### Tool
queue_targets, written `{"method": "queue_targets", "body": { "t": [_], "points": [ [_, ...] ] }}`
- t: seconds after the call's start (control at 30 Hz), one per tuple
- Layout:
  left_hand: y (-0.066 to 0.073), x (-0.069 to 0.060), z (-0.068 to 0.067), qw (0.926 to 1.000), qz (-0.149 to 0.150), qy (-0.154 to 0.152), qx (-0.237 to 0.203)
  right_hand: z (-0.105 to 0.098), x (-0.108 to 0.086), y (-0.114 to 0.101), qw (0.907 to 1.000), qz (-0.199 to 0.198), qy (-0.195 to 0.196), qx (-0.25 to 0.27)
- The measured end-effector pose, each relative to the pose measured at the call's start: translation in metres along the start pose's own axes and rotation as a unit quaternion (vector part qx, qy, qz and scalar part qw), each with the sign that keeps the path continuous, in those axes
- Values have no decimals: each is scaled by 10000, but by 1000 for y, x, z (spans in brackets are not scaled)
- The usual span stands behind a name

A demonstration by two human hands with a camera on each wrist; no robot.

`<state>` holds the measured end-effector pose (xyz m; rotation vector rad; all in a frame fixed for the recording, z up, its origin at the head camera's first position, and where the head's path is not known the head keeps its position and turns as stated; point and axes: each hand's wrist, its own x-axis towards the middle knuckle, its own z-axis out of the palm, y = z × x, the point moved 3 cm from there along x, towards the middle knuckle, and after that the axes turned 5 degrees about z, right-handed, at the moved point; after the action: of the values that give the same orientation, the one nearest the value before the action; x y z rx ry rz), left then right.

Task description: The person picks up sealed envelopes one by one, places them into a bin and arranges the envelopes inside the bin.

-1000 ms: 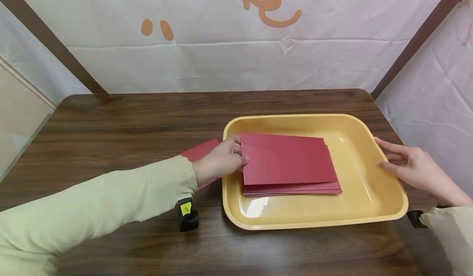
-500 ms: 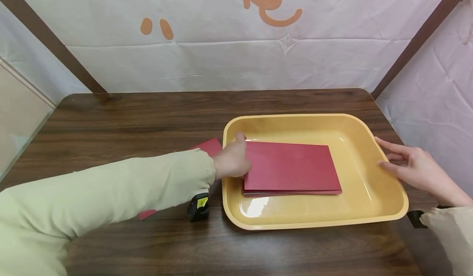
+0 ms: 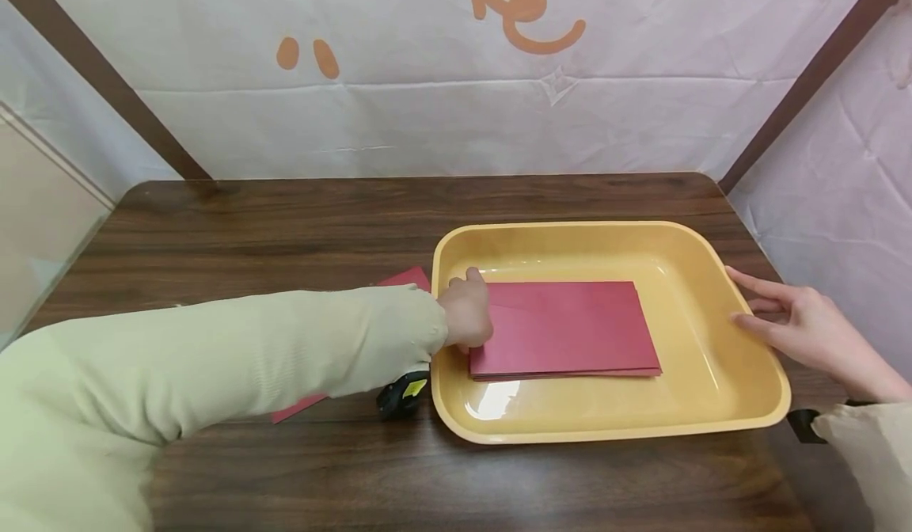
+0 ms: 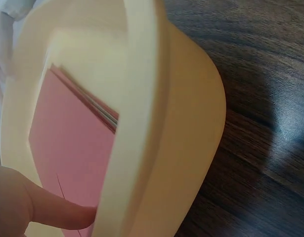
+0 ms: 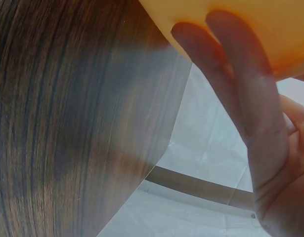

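Note:
Several red envelopes (image 3: 570, 326) lie stacked in a yellow tray (image 3: 712, 429). My left hand (image 3: 466, 310) is inside the tray at the left end of the stack. In the left wrist view its thumb (image 4: 67, 212) lies straight on the top envelope (image 4: 72, 133), close to the tray's rim; the other fingers are hidden there. My right hand (image 3: 798, 318) holds the tray's right rim, thumb on the inner side, fingers outside. From the right wrist view, fingers (image 5: 250, 74) press against the outside of the tray wall (image 5: 181, 10).
More red envelope paper (image 3: 409, 280) lies on the brown wooden table (image 3: 299, 231) left of the tray, mostly covered by my left sleeve (image 3: 285, 358). A white printed sheet (image 3: 399, 120) hangs behind the table, and another hangs at the right.
The top envelope, held slightly raised a second ago, has come down flat and in line with the stack. My left hand has moved a little right. The right hand stays put.

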<state>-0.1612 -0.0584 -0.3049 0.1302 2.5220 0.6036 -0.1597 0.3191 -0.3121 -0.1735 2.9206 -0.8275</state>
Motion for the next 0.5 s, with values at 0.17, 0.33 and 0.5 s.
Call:
{"method": "queue_targets", "body": {
  "t": [0.17, 0.33, 0.5],
  "points": [
    [2, -2, -1, 9998, 19, 100, 177, 0, 0, 0, 10000, 21, -5, 9],
    [0, -4, -6, 9992, 174, 250, 269, 0, 0, 2, 10000, 10, 3, 7],
    [-3, -6, -11, 9986, 397, 336, 2, 0, 0, 2, 10000, 16, 18, -14]
  ]
}}
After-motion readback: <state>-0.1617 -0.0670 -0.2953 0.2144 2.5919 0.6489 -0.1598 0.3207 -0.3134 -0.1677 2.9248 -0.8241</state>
